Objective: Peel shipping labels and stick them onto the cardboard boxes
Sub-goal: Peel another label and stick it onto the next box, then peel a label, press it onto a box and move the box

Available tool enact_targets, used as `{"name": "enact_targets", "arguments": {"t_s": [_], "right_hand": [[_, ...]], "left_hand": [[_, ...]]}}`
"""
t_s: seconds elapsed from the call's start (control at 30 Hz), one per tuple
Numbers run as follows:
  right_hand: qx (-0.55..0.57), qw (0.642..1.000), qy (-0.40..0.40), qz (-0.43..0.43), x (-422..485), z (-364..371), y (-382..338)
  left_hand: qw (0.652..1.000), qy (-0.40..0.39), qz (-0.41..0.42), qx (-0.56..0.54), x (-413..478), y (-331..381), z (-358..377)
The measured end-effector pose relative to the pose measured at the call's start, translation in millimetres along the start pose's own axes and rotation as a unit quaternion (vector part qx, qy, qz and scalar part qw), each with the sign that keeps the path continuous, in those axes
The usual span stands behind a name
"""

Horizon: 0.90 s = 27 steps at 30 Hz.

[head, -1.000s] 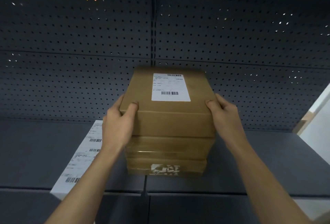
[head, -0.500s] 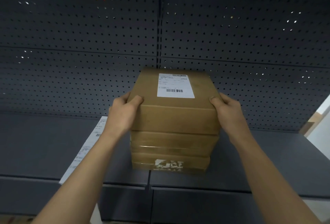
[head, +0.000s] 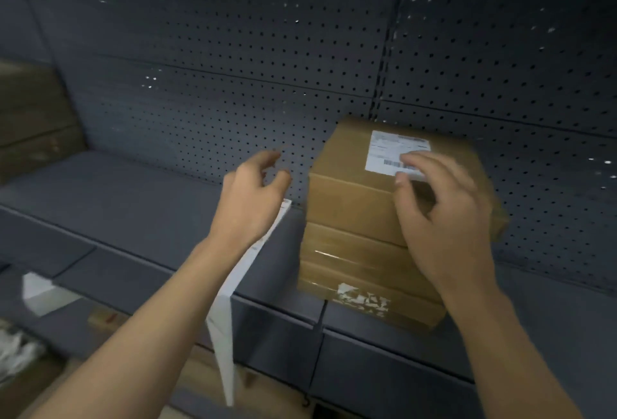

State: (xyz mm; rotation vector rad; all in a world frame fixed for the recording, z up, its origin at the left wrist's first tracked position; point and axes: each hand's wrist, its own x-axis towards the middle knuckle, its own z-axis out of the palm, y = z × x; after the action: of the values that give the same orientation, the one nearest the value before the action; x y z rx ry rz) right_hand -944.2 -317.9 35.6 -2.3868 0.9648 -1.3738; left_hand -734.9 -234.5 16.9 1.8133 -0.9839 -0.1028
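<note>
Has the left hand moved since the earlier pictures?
Yes. The left hand has left the top box and now hangs to its left, apart from it.

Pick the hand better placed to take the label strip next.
Left, probably. The left hand hovers empty by the label strip on the shelf; the right hand is over the top box, fingers at its shipping label.

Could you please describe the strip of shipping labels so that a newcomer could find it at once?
Find the dark grey metal shelf backed by perforated panels. On it stands a stack of brown cardboard boxes; left of it lies the long white strip of shipping labels. It alone droops over the shelf's front edge, unlike the single white label stuck flat on the top box.
</note>
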Motion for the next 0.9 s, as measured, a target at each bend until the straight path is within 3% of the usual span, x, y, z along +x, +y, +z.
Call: {"name": "enact_targets", "arguments": {"t_s": [0.3, 0.53, 0.9], "right_hand": [[0.042, 0.966, -0.219, -0.130, 1.0, 141.2, -103.0], [0.047, 0.924, -0.338, -0.170, -10.4, 278.4, -230.8], [0.059, 0.871, -0.413, -0.258, -42.6, 444.4, -398.7]], "left_hand": [[0.965, 0.085, -0.057, 0.241, -29.3, -123.1, -149.9], [0.938, 0.150, -0.150, 0.274, -57.5, -222.3, -302.5], [0.908, 0.211, -0.227, 0.282, -66.1, -343.9, -458.2]]}}
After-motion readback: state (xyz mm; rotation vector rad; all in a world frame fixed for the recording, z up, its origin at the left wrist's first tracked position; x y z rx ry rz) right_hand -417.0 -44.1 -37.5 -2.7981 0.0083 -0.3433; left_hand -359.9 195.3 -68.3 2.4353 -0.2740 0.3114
